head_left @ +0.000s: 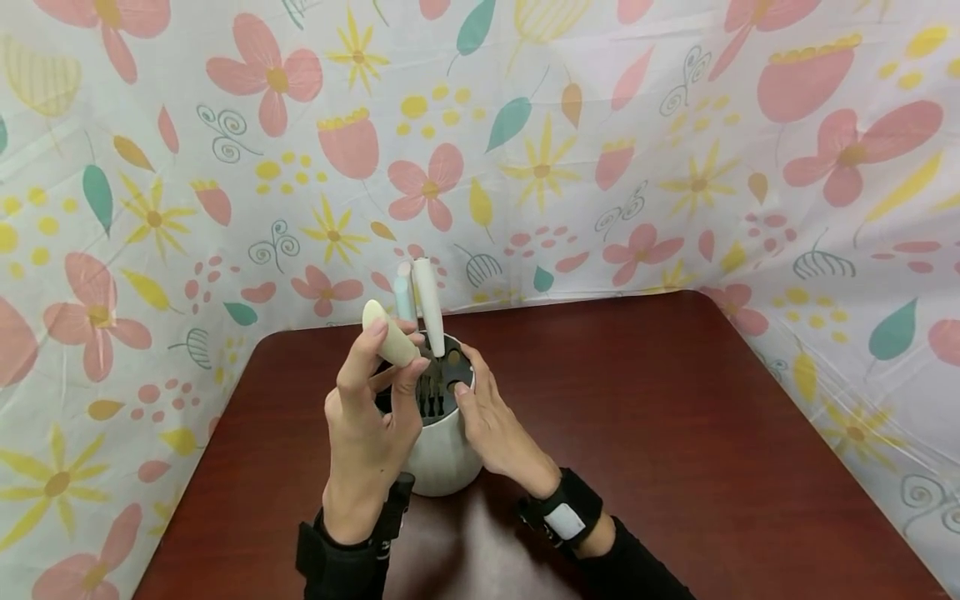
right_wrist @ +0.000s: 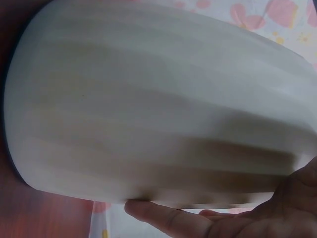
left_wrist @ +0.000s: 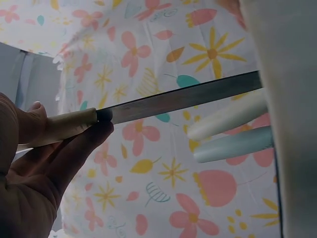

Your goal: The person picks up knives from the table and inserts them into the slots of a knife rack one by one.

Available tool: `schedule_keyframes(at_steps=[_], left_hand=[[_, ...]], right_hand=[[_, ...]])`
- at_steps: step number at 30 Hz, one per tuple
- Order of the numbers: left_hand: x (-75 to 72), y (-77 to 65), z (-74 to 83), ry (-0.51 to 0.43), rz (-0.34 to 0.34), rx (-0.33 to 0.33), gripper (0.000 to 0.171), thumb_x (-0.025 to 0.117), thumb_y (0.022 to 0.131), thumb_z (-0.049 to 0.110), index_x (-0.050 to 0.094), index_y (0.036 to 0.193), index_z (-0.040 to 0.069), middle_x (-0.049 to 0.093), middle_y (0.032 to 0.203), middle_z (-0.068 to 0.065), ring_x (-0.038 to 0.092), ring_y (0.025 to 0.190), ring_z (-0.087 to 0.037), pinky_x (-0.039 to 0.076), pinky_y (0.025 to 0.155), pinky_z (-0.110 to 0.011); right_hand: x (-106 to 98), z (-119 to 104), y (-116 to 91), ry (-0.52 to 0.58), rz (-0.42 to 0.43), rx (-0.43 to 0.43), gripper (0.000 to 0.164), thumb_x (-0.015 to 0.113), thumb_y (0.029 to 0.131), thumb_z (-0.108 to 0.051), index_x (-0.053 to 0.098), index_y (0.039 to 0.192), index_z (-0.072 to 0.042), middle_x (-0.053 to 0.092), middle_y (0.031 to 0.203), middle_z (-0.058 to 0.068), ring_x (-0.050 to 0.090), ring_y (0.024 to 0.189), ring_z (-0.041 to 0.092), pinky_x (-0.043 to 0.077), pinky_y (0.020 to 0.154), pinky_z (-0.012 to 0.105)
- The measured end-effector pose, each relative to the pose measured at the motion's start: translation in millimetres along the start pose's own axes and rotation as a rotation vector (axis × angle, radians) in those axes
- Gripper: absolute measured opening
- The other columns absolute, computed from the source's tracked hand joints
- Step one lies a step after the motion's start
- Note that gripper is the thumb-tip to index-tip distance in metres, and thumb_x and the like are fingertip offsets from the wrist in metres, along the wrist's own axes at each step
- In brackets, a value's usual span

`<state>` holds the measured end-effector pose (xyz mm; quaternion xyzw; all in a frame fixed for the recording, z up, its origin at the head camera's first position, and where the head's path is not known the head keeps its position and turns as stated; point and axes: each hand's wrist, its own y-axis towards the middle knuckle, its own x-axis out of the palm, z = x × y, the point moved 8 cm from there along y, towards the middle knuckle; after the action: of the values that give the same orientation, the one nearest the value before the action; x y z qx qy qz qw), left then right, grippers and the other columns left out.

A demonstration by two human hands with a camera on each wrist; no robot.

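My left hand [head_left: 375,417] pinches a knife by its pale cream handle [head_left: 390,335] between thumb and fingers, above a white ribbed knife holder [head_left: 444,458]. In the left wrist view, the knife's long metal blade [left_wrist: 183,101] runs down from the handle, its far end hidden behind the holder's rim. My right hand [head_left: 498,429] rests against the holder's right side, thumb near the rim and fingers fairly straight along the wall. Two other handles, one white [head_left: 429,304] and one light blue [head_left: 405,293], stick up from the dark slotted top [head_left: 454,358].
The holder stands on a dark reddish-brown table [head_left: 660,433]. A white cloth [head_left: 555,150] printed with flowers and leaves hangs behind and along both sides. Each wrist wears a black strap [head_left: 573,500].
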<state>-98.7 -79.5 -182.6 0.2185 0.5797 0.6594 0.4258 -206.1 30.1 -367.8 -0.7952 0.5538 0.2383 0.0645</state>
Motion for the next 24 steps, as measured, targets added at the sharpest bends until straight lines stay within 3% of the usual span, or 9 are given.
schedule_keyframes(at_steps=[13,24], left_hand=[[11.9,-12.4,-27.5,0.068,-0.100,-0.080,0.061,0.064,0.096,0.002,0.031,0.147,0.004,0.065,0.121,-0.021,0.072,0.105,-0.027,0.062,0.082,-0.034],[25.5,-26.3,-51.1,0.082,-0.135,-0.167,0.071,0.068,0.092,-0.001,0.031,0.152,0.005,0.068,0.121,-0.019,0.073,0.107,-0.030,0.063,0.077,-0.037]], right_hand=[[2.1,-2.7,0.6,-0.012,-0.014,-0.026,0.054,0.022,0.112,-0.046,0.002,0.161,-0.041,0.016,0.168,-0.001,0.034,0.151,0.024,0.038,0.115,0.055],[-2.2,-3.0,1.0,-0.041,0.010,-0.044,0.053,0.022,0.112,-0.045,0.003,0.160,-0.041,0.016,0.168,0.001,0.033,0.152,0.025,0.039,0.115,0.055]])
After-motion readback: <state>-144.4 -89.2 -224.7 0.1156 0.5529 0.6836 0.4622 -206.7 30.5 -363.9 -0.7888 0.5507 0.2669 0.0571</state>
